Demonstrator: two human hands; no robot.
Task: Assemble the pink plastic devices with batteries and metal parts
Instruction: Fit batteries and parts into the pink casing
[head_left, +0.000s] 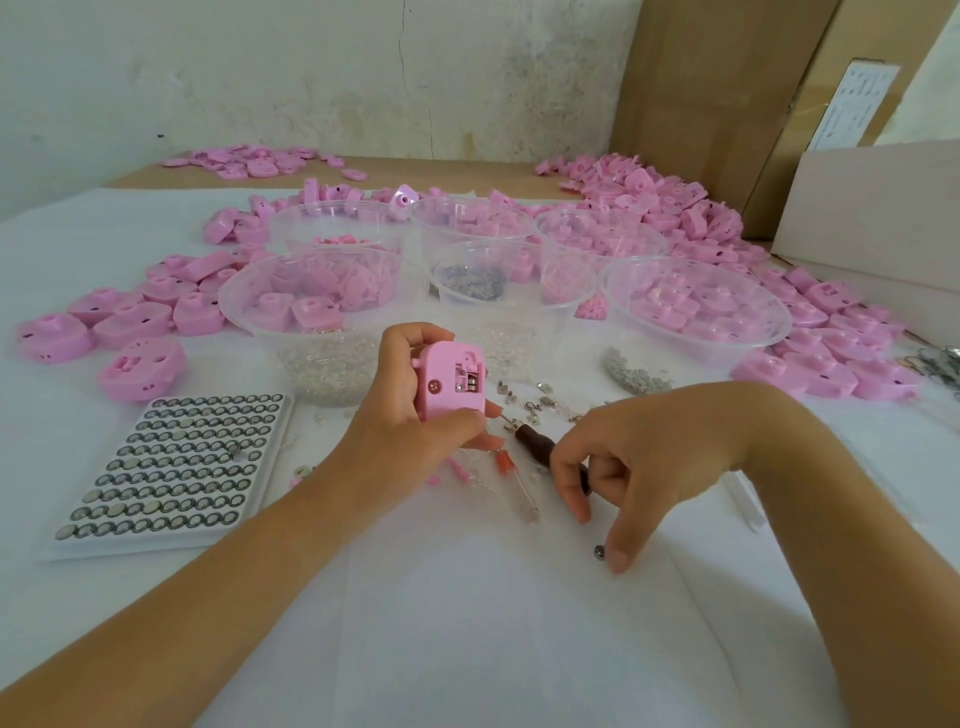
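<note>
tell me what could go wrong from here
1. The metal ball lies loose on the cloth by the right hand; a nudge could roll it away.
2. The device in the left hand grip has its compartment open with batteries showing; tilting it might spill them.
3. The tool lies by the right hand among small loose parts; lifting it could scatter them.

Both bare forearms reach forward and inward, the left hand (410, 413) raised with fingers and thumb curled round a pink device (453, 384), the right hand (649, 452) palm-down, fingers arched over a dark tool handle (535, 446), its grip there unclear, thumb pointing down.
</note>
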